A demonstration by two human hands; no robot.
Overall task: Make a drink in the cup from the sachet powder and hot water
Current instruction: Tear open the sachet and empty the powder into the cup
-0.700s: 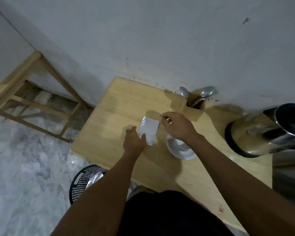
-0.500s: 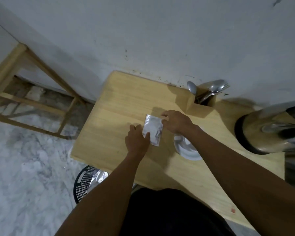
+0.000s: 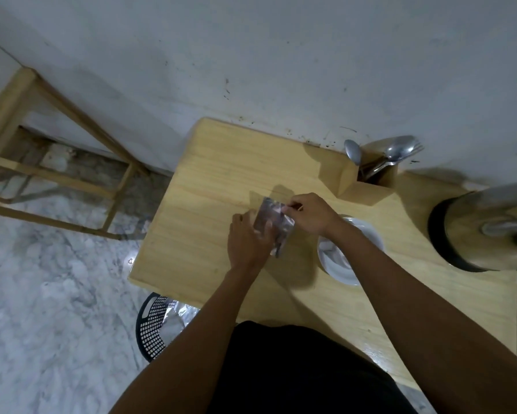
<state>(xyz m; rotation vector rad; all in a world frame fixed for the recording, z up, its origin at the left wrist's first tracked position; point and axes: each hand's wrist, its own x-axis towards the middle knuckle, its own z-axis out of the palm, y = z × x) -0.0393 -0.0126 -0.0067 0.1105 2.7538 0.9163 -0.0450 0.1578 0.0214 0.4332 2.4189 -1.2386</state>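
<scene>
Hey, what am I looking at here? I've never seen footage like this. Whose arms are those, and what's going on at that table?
No machine here: these are a person's two bare arms. Every picture comes from one camera worn on their head, looking down. The left hand holds a silvery sachet, and the right hand pinches its top corner, apparently to tear it. On the wooden table stand a white cup, a steel kettle and a wooden holder with spoons. A black basket sits on the floor below.

The light was dim and bluish, with soft shadows on the surface (image 3: pixel 209 186). Wide-angle distortion bent the edges, and the kettle (image 3: pixel 484 228) was smeared by blur.
</scene>
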